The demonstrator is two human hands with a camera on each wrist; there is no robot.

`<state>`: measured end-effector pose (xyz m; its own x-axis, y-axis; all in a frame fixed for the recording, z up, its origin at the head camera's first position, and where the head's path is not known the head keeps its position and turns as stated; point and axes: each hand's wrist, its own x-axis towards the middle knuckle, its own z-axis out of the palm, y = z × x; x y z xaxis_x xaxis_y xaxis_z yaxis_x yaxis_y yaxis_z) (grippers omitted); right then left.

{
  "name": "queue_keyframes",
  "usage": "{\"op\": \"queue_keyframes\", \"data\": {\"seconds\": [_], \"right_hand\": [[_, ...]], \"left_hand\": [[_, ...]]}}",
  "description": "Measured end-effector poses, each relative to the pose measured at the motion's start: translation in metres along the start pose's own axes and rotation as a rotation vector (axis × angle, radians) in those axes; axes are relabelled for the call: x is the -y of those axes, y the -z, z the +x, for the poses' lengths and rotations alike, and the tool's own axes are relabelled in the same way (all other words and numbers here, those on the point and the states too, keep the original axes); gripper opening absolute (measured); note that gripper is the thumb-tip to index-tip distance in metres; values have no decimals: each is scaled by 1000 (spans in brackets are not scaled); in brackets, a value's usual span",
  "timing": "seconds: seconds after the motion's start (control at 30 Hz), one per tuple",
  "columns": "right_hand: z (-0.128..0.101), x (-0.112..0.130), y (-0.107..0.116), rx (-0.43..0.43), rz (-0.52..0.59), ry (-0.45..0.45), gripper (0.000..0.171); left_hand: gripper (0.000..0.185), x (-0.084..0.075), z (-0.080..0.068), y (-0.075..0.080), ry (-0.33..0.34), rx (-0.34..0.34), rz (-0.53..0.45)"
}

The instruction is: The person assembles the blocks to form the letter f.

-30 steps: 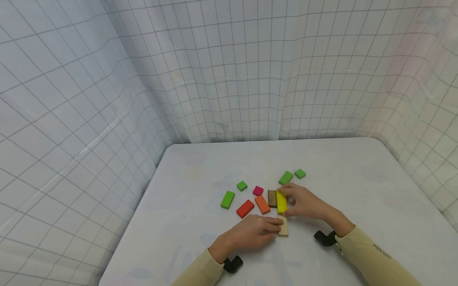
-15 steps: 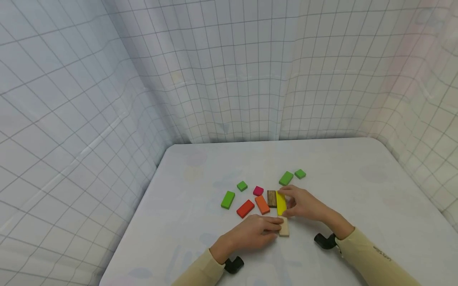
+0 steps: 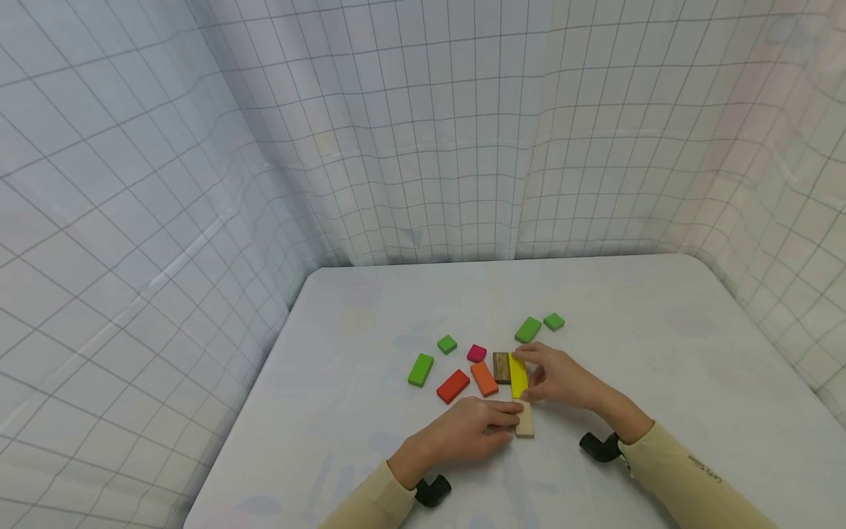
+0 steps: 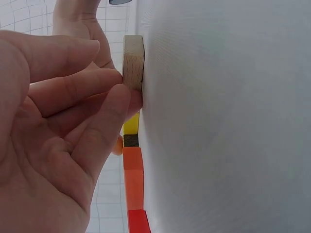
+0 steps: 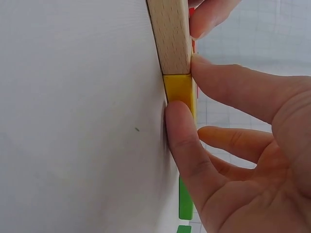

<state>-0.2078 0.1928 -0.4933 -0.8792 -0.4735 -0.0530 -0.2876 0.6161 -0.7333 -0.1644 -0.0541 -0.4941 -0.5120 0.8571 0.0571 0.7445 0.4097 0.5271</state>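
My right hand holds a yellow block, with fingertips at its far end and along its right side. A dark brown wood-grain block lies flush against the yellow one's left side. Nearer me, a plain wooden block meets the yellow block end to end, as the right wrist view shows. The fingers of my left hand reach out to the plain block and touch its left side. In the left wrist view, the left thumb stands apart from this wooden block.
Left of these lie an orange block, a red block, a small pink block, a green block and a small green one. Beyond the right hand are a green block and a small green block. Gridded curtains surround the white table.
The yellow and brown blocks have slid slightly left together, and the plain wooden block sits a touch further right. Both hands stay almost in place.
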Motion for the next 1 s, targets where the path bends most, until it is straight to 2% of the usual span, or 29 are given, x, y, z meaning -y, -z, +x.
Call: {"op": "queue_keyframes", "data": {"seconds": [0.4,0.57,0.73,0.87,1.0], "right_hand": [[-1,-1,0,-3,23,4,76],[-1,-1,3,-52,-20,27,72],[2,3,8,-130,-97,59,63],[8,6,10,-156,-118,73,57],[14,5,8,-162,-127,93,54]], "left_hand": [[37,1,-3,2,-5,22,-23],[36,1,-5,4,-18,43,-31],[35,-1,-7,7,-35,28,22],[33,-2,-7,9,-50,5,96],[35,-4,-7,9,-63,8,179]]}}
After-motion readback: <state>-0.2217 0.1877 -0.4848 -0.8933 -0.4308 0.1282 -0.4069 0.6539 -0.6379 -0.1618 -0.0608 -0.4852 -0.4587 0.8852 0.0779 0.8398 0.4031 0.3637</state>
